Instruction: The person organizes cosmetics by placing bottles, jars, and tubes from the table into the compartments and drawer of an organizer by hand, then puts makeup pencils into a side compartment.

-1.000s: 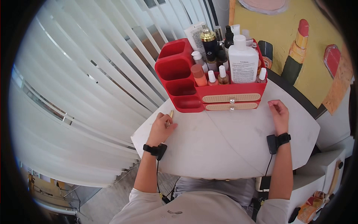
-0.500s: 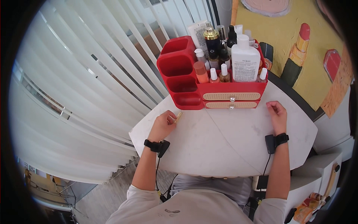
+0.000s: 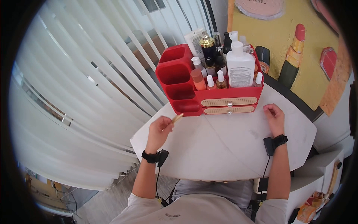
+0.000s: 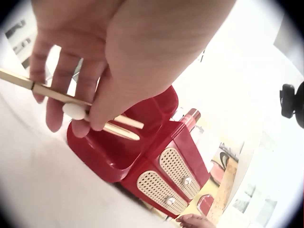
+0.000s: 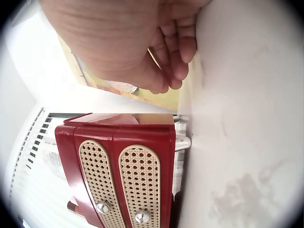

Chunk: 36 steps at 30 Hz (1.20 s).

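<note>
In the head view my left hand [image 3: 158, 131] is over the left side of the white table, just in front of a red cosmetics organizer [image 3: 190, 98]. It pinches a slim gold tool [image 3: 178, 118] between thumb and fingers. The left wrist view shows two tapered gold prongs [image 4: 122, 131] past the thumb, a gold shaft [image 4: 18, 79] with a dark band, and a white oval piece [image 4: 74, 111] by the fingertips. My right hand [image 3: 275, 118] holds nothing. Its fingers are loosely curled near the table, to the right of the organizer's drawers [image 5: 142, 180].
Bottles and tubes, including a large white bottle [image 3: 241, 69], fill the organizer's right part. Its left compartments [image 3: 174, 74] show bare red walls. Vertical blinds [image 3: 93, 108] hang at the left. A painted board [image 3: 283, 41] stands behind the table [image 3: 220, 149] at right.
My left hand turned so that the gold tool now points up and right toward the organizer's lower left compartment. The right hand stays in nearly the same place. The head view shifted slightly.
</note>
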Tool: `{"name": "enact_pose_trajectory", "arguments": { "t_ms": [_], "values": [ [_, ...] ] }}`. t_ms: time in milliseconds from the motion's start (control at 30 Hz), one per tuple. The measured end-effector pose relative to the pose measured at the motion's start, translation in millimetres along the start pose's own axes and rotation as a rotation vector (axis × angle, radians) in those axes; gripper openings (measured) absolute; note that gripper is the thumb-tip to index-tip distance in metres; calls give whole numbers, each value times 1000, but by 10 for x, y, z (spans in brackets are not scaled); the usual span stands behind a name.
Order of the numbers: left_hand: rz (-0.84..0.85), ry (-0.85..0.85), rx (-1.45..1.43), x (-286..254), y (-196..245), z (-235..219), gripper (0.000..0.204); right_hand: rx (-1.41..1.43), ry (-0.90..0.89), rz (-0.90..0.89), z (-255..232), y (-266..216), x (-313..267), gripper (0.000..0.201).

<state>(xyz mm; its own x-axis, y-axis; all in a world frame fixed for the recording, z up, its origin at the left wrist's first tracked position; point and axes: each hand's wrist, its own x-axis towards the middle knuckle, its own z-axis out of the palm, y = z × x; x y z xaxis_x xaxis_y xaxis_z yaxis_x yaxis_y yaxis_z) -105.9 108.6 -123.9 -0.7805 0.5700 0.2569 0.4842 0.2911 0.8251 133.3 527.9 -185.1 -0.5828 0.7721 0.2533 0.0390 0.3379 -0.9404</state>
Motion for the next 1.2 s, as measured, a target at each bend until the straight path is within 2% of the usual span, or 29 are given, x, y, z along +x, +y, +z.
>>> {"name": "enact_pose_trajectory", "arguments": {
  "t_ms": [67,100,167,200,267,300,400,433,500,533,567,633,700,767,1000,1100,1167,1200],
  "values": [
    [-36,134,-204,156,226,15,6,10,-11,2,-3,32,14,6],
    [-36,136,-207,266,280,25,6,16,-18,6,-16,53,23,6],
    [134,186,-32,485,383,47,7,28,-29,-17,-28,136,43,6],
    [136,188,-37,564,452,71,7,44,-36,-39,-37,156,50,6],
    [84,142,208,696,584,130,9,57,-44,-22,-45,119,46,6],
    [93,138,207,724,594,159,9,74,-51,3,-47,104,34,6],
    [343,282,-31,821,505,245,20,71,-42,-17,-47,90,26,6],
    [348,276,-27,789,526,202,20,77,-35,-15,-44,75,17,6],
    [-77,126,-530,684,560,44,27,28,-52,4,-31,5,2,6],
    [-57,122,-718,628,625,60,33,32,-62,6,-27,-7,3,6],
    [-66,133,-714,565,653,31,33,26,-65,17,-40,-2,9,7],
    [-164,12,-1029,450,654,1,32,13,-80,33,-28,31,18,7],
    [-164,-34,-1003,366,502,6,31,28,-58,-28,-43,63,23,7],
    [-215,-2,-752,280,403,66,31,29,-62,-31,-50,38,6,7],
    [-271,-16,-762,101,40,217,31,24,-58,-34,-48,61,14,8],
    [-232,-32,-708,13,184,150,26,-13,-57,-6,-55,32,12,9],
    [-153,-122,-316,-138,316,-15,18,-6,-73,-5,-83,96,48,9],
    [-129,-148,-240,-222,307,-102,8,1,-80,-7,-86,129,43,9]
  ]
}}
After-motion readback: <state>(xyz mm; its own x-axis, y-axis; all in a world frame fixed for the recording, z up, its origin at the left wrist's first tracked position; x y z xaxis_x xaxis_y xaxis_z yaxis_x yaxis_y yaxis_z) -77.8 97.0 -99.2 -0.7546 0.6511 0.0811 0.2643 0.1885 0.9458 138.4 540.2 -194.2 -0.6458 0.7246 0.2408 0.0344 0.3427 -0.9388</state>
